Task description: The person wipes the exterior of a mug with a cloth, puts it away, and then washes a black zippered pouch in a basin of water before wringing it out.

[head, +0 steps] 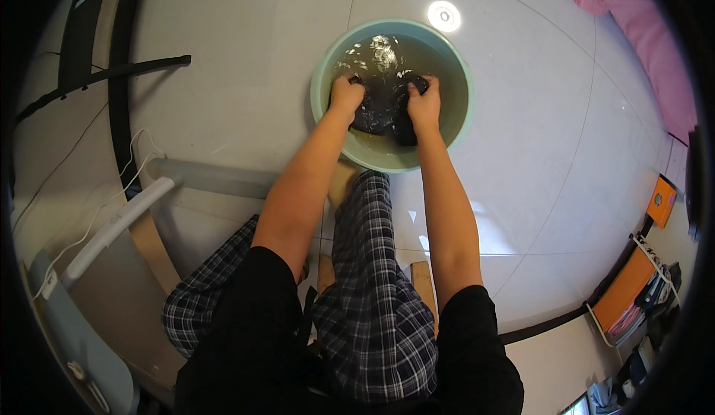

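Note:
A round green plastic basin (467, 111) stands on the tiled floor, with murky water in it. A dark wet cloth (382, 108) lies partly under the water between my hands. My left hand (347, 97) grips the cloth's left side near the basin's left wall. On the right, my right hand (424, 102) is closed on a bunched part of the same cloth, which rises a little above the water. Some fingertips are hidden by the cloth and water.
A grey tube and a white bar (120, 231) with a white cable are at the left, below a black bar (106, 80). Pink fabric (642, 46) hangs at the upper right. An orange box (662, 200) and a rack with folded clothes (642, 298) stand at the lower right.

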A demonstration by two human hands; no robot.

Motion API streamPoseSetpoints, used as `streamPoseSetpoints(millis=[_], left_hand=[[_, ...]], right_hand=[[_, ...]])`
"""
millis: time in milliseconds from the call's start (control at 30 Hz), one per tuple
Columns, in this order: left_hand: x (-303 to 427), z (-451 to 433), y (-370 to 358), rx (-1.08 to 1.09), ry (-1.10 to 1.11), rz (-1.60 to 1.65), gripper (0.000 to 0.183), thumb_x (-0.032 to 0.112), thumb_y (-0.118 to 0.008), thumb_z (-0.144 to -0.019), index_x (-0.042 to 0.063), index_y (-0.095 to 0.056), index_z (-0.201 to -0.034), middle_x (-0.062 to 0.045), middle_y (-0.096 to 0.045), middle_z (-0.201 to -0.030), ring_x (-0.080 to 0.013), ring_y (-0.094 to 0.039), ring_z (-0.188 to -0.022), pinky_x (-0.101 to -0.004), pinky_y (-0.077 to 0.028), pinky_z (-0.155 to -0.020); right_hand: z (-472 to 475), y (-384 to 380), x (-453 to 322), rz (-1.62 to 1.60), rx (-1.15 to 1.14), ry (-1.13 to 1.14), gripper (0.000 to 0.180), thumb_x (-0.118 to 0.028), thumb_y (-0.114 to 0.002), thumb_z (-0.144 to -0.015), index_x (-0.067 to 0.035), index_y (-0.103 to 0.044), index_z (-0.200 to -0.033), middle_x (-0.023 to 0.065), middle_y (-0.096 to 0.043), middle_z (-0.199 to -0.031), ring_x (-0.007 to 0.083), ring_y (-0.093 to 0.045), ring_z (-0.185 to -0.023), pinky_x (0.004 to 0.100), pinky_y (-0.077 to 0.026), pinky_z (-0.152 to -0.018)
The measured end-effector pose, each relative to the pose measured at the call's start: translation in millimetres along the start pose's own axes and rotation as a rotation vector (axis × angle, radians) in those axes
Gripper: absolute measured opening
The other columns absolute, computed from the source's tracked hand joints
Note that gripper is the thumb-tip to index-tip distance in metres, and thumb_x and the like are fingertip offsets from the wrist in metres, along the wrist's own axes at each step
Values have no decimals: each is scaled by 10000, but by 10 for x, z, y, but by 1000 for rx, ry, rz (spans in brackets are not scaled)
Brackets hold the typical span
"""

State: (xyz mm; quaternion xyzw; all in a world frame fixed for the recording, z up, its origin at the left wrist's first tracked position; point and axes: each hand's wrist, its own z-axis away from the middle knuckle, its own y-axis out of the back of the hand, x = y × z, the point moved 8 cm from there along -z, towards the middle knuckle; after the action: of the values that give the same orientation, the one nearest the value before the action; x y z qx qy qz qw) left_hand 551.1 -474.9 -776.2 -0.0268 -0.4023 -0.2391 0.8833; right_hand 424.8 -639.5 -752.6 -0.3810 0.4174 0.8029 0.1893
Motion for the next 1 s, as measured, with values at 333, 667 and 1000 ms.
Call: streamPoseSetpoints(millis=[333,667,1000], left_hand=[[129,120,-396,-158,-47,109,296,312,-589,-898,19,-589,-854,-40,-581,-745,-123,-535,-679,-271,-447,-611],[53,494,-623,-138,165,350,305,318,-535,-926,30,-555,-828,-63,-567,-761,-150,-541,-681,-292,-445,-579],[188,253,-545,-128,57,242,295,295,-566,-910,59,-558,-733,-19,-535,-646,-111,-481,-554,-276,-382,-500]], right_hand=[[562,119,-531,-74,186,39,354,-344,-666,-830,6,-623,-794,181,-597,-653,267,-560,-586,354,-452,-593],[179,158,-464,116,194,-15,436,-408,-531,-875,-7,-662,-767,219,-618,-671,399,-609,-636,442,-472,-606],[622,55,-661,-40,165,84,372,-326,-510,-889,-4,-685,-827,234,-609,-654,397,-608,-614,442,-475,-616]])
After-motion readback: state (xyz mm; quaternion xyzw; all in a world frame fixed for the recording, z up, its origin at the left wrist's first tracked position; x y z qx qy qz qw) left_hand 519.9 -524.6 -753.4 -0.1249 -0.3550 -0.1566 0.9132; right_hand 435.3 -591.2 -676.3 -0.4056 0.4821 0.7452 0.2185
